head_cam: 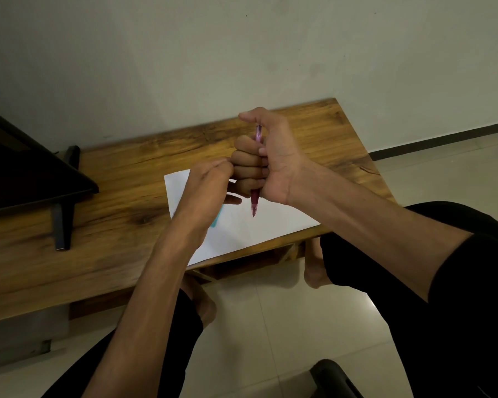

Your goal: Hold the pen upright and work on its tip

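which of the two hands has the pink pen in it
The right hand: its fingers are curled round the pink pen, tip down. The left hand only touches its knuckles.

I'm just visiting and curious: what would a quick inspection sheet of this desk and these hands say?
Surface: wooden table, grain showing, against a pale wall.
Job's things: pink pen, upright, tip down above a white sheet of paper; a teal thing lies on the sheet, mostly hidden.
Clutter: dark stand at the left.
Hands: right hand grips the pen in a fist; left hand touches the right hand's knuckles, its grip cannot be told.
Cables: nothing seen.
Surroundings: tiled floor, bare feet under the table.
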